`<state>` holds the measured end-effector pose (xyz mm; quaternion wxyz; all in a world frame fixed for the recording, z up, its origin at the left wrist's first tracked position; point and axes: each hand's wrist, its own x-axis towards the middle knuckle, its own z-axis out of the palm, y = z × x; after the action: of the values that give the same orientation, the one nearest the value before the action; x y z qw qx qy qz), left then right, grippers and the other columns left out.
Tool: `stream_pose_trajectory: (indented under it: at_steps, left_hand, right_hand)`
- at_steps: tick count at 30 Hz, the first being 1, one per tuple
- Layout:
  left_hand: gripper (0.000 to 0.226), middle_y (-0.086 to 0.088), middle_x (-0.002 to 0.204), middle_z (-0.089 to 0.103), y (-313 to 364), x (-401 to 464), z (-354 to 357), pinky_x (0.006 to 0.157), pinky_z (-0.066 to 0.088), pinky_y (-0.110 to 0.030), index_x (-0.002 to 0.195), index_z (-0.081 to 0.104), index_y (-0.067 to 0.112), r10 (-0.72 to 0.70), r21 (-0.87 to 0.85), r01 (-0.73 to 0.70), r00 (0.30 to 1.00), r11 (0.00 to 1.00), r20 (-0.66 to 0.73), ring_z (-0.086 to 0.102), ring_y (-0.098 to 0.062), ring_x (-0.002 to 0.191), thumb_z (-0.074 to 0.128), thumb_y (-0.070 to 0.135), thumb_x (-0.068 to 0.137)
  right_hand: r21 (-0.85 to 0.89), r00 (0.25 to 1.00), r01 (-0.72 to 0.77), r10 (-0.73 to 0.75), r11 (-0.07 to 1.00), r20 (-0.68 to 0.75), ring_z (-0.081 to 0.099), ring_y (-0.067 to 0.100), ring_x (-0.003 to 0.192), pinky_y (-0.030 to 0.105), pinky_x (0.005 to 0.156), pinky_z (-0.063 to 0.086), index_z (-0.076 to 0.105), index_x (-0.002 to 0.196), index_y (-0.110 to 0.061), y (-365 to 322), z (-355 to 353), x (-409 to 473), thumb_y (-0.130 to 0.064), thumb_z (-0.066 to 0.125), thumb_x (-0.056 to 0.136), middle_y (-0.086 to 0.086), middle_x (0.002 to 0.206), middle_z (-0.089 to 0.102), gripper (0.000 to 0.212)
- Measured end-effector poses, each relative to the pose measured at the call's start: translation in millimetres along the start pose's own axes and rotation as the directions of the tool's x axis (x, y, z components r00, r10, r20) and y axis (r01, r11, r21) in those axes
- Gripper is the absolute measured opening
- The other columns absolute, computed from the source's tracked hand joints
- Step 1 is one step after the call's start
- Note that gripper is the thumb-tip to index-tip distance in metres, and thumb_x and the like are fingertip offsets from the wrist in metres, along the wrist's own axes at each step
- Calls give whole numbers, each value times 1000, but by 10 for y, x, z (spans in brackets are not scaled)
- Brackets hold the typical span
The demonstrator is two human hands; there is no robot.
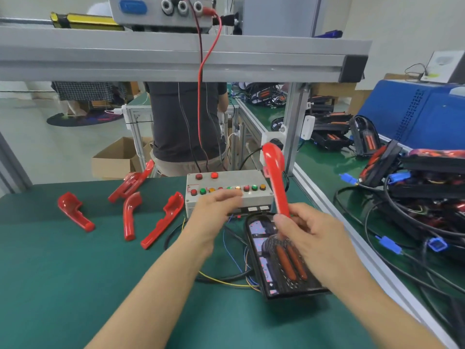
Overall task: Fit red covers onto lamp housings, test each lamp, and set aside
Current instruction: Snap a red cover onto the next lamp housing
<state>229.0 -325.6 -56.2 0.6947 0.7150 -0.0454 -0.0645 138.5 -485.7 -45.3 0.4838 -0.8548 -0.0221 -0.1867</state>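
Observation:
My right hand (305,229) grips the lower end of a red cover (276,177) and holds it upright above a black lamp housing (279,258) that lies on the green mat. My left hand (214,212) hovers, blurred, in front of the grey test box (227,188), its fingers stretched toward the row of coloured buttons; it holds nothing. Several more red covers lie on the mat to the left, among them one at the far left (74,210), a curved one (130,214) and a long one (163,220).
Thin wires and a black cable run from the test box under the housing. A pile of finished lamps and cables (422,187) fills the bench at the right. An aluminium frame beam (176,59) crosses overhead. A person (186,127) stands behind the bench.

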Motion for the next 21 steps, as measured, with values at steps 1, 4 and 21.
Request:
stream_pose_trajectory:
  at_steps: [1,4,21]
  left_hand:
    - [11,8,74,60,-35,69,-46,66,40,-22,84,68,18,-8,139,16,998,990,-59,52,-7,68,59,14,91]
    - [26,-4,75,57,-140,182,-2,56,48,-24,89,62,8,-209,341,188,978,921,26,54,-17,57,52,30,96]
    - [34,-18,86,73,-313,54,286,63,57,-35,92,68,0,-396,-558,455,888,694,232,69,-26,69,48,27,99]
  right_hand:
    - [-68,1000,-10,9,998,-15,57,4,58,19,59,42,66,80,-34,51,-72,-17,-37,61,88,-13,67,67,10]
    - [-283,1000,-20,17,959,-12,53,7,55,21,54,40,58,76,-38,155,-240,-102,-45,52,90,-11,65,65,17]
    - [-735,886,428,-404,526,227,50,11,37,22,32,32,77,106,-16,140,-50,-479,-37,68,64,-10,47,54,48]
